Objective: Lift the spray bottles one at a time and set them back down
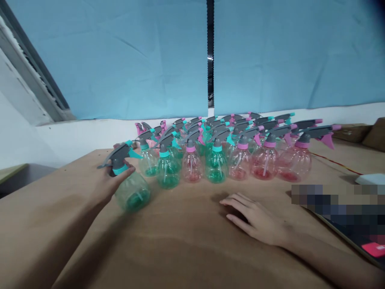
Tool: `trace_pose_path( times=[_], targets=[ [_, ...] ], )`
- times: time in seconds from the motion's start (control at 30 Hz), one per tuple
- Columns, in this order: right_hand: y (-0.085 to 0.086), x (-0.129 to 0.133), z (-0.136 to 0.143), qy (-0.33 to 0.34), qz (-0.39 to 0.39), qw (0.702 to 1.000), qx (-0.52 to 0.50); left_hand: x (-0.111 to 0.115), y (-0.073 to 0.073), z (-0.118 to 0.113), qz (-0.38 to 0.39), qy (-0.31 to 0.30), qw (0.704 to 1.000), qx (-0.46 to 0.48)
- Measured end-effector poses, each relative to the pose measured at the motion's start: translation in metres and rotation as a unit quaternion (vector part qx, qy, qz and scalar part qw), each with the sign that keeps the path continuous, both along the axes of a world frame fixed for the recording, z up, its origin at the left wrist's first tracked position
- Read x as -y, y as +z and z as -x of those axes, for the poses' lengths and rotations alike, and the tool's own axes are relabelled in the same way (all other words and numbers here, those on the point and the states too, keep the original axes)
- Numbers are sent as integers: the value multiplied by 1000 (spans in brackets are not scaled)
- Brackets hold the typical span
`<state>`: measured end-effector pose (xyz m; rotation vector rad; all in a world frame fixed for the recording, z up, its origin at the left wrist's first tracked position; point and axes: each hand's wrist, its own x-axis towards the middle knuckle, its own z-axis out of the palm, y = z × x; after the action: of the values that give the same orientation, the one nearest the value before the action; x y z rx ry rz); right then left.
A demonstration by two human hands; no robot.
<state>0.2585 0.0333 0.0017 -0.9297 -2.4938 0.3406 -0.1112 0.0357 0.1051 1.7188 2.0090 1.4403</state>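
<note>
My left hand (116,180) is closed around the neck of a green spray bottle (136,196) with a grey head and turquoise trigger. That bottle leans a little, at the left end of the front row; whether its base touches the table I cannot tell. My right hand (252,216) rests on the wooden table (186,241), fingers loosely curved and apart, holding nothing. Beyond it stand several upright spray bottles, among them a green one (216,164), a pink one (192,166) and a larger pink one (294,162) at the right end.
More spray bottles crowd behind the front row, partly hidden. At the right lies a dark, flat object (339,224), partly pixelated. A white box-like item (371,179) with a thin cord and cardboard boxes (374,134) are farther right. Blue curtains (135,60) hang behind.
</note>
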Motion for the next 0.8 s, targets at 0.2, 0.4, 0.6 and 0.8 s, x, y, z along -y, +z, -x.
trace_pose_path(
  times=[0.2,0.4,0.6,0.8],
  targets=[
    [1,-1,-1,5,0,1000,1,-22,0,-6,-44,-48,997,-38],
    [3,-1,0,10,-2,1000,-2,-39,-9,-1,-50,-84,995,-25],
    [4,-2,1,17,-13,1000,9,-32,-1,-15,-47,-60,994,-83],
    [4,-1,0,16,-17,1000,7,-46,-19,3,-112,-50,981,-153]
  ],
)
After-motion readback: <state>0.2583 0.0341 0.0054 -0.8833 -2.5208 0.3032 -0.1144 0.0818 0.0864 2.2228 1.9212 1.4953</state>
